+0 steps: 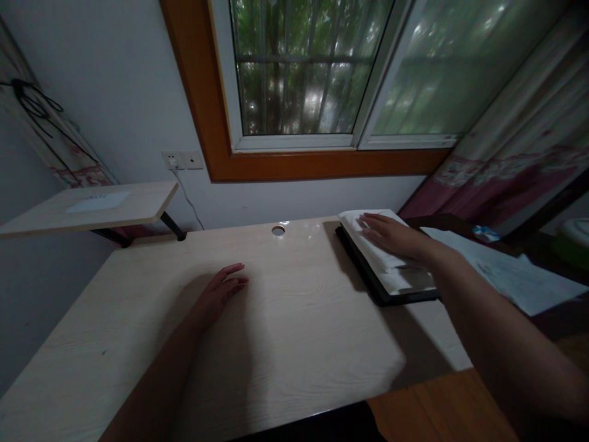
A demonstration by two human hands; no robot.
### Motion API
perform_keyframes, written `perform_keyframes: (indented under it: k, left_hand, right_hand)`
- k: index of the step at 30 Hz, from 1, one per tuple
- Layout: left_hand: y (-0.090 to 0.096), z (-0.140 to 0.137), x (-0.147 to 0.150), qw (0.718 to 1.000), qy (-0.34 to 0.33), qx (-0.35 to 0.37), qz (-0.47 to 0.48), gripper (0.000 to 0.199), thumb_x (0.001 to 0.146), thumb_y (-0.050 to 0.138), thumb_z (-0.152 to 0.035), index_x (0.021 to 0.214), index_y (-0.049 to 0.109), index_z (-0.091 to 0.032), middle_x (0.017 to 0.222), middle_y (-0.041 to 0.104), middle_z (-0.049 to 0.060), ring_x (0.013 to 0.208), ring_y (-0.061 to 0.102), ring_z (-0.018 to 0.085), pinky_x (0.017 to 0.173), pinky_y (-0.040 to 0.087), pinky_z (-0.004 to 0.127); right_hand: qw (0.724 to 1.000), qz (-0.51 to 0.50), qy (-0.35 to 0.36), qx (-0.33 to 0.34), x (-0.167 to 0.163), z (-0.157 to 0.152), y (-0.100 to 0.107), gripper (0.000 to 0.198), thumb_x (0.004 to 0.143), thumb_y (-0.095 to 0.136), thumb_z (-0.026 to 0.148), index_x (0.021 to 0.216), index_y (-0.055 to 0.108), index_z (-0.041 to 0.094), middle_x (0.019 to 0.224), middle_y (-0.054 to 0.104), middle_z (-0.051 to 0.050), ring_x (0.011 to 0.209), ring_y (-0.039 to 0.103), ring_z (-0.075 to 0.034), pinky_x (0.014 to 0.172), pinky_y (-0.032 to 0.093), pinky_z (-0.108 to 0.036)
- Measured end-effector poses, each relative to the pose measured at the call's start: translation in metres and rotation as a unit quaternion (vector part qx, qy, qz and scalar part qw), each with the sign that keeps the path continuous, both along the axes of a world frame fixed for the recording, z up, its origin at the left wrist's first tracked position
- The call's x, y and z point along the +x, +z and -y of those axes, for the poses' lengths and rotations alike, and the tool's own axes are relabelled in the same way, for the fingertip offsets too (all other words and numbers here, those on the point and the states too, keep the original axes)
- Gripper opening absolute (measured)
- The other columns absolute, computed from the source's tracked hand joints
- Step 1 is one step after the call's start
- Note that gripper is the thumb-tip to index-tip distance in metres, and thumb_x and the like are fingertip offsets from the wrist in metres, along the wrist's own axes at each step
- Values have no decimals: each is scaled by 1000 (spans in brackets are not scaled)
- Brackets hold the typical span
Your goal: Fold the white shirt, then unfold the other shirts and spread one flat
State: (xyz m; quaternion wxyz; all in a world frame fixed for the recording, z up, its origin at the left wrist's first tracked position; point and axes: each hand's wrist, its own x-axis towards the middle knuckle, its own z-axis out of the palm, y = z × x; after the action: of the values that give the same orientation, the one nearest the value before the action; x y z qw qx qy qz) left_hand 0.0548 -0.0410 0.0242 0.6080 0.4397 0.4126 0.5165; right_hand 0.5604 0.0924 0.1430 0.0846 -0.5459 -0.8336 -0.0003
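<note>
My right hand [389, 234] lies flat, fingers stretched out, on a white stack of what looks like paper or a soft white packet [384, 263]. Beneath that stack is a flat black item [363, 270], perhaps a case or folder, at the right side of the pale wooden desk [294, 331]. Over the left half of the desk is my left hand [223, 291], fingers apart and holding nothing. Whether it touches the desktop I cannot tell.
A raised shelf [151, 202] with a paper sheet [99, 202] stands at the back left. A cable hole [278, 231] is near the desk's back edge. A white cord [188, 196] hangs from a wall socket [181, 161]. Large sheets [501, 267] lie at the right.
</note>
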Motion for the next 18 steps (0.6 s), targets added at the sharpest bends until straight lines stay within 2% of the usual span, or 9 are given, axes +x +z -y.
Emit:
perform_keyframes:
  k: [4, 8, 13, 18]
  left_hand:
    - [-4, -2, 0, 1000, -9, 4, -18, 42, 87, 68, -33, 128, 65, -22, 124, 68, 10, 115, 63, 24, 110, 44, 43]
    - [-5, -1, 1, 999, -17, 13, -33, 40, 88, 67, -33, 126, 67, -22, 124, 68, 10, 114, 64, 23, 109, 44, 43]
    - [-2, 0, 0, 999, -25, 10, -47, 37, 89, 67, -32, 125, 68, -23, 127, 67, 9, 115, 63, 23, 109, 44, 40]
    - [-1, 0, -1, 999, -26, 7, -43, 38, 88, 67, -31, 125, 67, -22, 128, 66, 9, 115, 63, 23, 109, 43, 40]
  right_hand:
    - [998, 33, -45, -23, -9, -20, -25, 64, 99, 32, 53, 150, 44, 16, 159, 37, -16, 147, 35, -33, 121, 30, -51]
    - [997, 34, -70, -22, -3, -26, -36, 66, 99, 29, 56, 153, 39, 20, 161, 32, -15, 148, 32, -34, 119, 30, -57]
    - [998, 21, -64, -7, 1, -13, -38, 66, 99, 28, 57, 154, 38, 22, 161, 33, -15, 149, 30, -36, 117, 31, -61]
    - [998, 14, -61, -4, 5, 9, -38, 68, 97, 31, 60, 155, 35, 24, 164, 27, -14, 151, 26, -34, 120, 28, -57]
